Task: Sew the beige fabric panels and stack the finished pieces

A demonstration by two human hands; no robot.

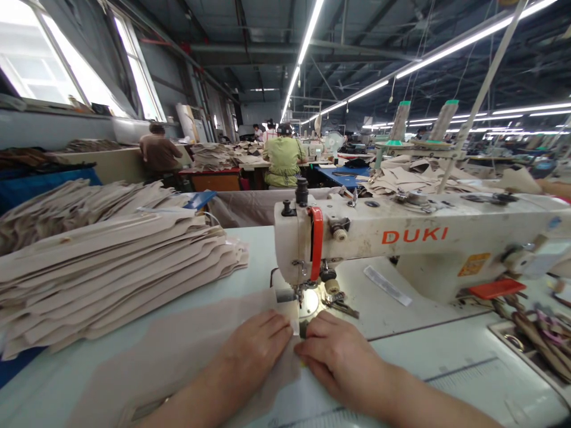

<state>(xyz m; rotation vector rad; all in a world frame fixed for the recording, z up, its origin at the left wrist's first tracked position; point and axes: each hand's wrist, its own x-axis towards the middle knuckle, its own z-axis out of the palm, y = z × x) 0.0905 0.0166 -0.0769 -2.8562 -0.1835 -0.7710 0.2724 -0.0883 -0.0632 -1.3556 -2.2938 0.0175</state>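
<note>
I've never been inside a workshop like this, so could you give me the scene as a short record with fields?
Machine: white sewing machine lettered DUKI
Left hand: resting on thin beige fabric
Right hand: at the fabric's right edge; grip unclear
Left side: large stack of beige pieces
Thread: two green-topped cones behind the machine
Others: person in yellow-green top, back turned; person in brown top, farther left
</note>
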